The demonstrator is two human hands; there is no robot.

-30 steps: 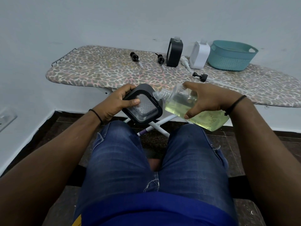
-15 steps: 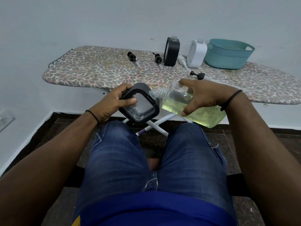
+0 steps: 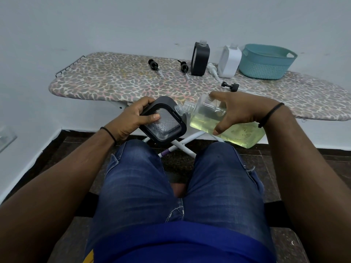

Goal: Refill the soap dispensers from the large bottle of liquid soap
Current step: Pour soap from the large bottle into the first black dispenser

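Observation:
My left hand grips a black-framed soap dispenser with a clear textured window, held tilted over my knees. My right hand grips the large clear bottle of yellow liquid soap, tipped nearly flat, its threaded neck touching the dispenser's opening. A second black dispenser and a white dispenser stand uncapped at the back of the ironing board.
Two black pump heads, a white pump and a black cap lie loose on the board. A teal basket stands at its back right. The board's white legs cross in front of my knees.
Both hands hold the same things in the same pouring pose. The view has shifted a little, with the board's items sitting slightly further left in frame.

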